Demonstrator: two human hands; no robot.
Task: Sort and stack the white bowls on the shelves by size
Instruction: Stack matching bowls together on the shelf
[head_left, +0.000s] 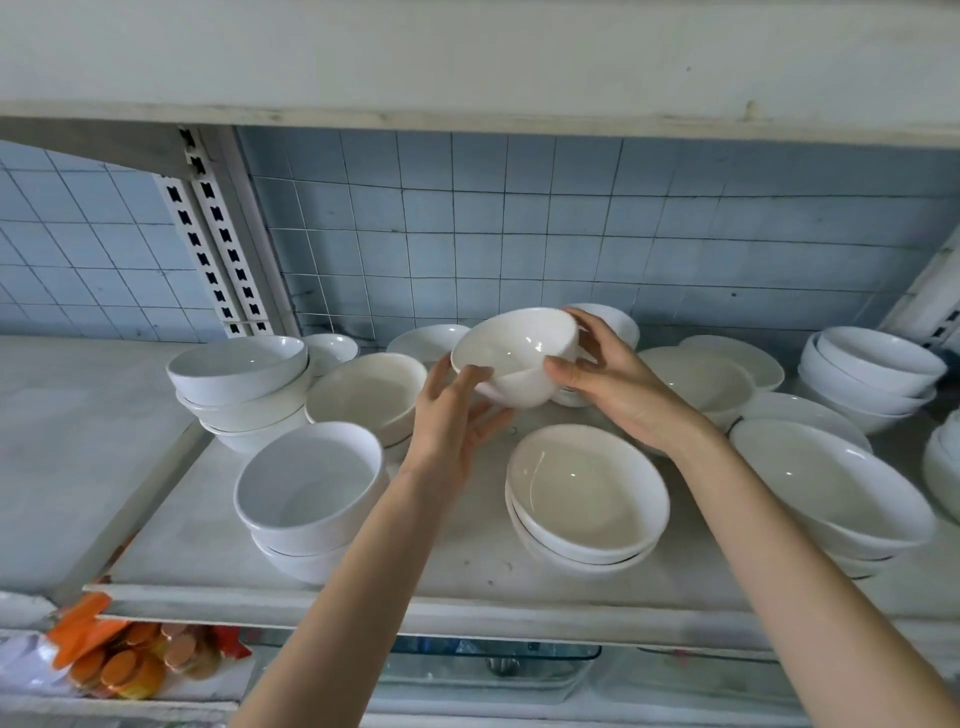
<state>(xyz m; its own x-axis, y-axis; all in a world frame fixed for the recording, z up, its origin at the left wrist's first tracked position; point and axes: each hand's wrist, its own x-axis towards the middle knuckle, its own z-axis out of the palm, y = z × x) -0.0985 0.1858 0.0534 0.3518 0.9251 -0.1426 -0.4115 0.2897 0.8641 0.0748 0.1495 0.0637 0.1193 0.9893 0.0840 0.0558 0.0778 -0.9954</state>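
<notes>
Pale shelf (467, 564) under scattered stacks of white bowls (587, 483)

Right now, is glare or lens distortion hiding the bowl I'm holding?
Head view: only small glare spots inside the held bowl, rim readable; wide-angle bending bows the upper shelf edge and wall tiles; left hand and right hand look sharp.

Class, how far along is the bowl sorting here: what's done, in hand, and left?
Done: a left stack, a front stack and a middle stack stand on the shelf. In hand: the left hand and right hand hold one bowl above it. Left: loose bowls at the back, like the small bowl, await stacking.
</notes>
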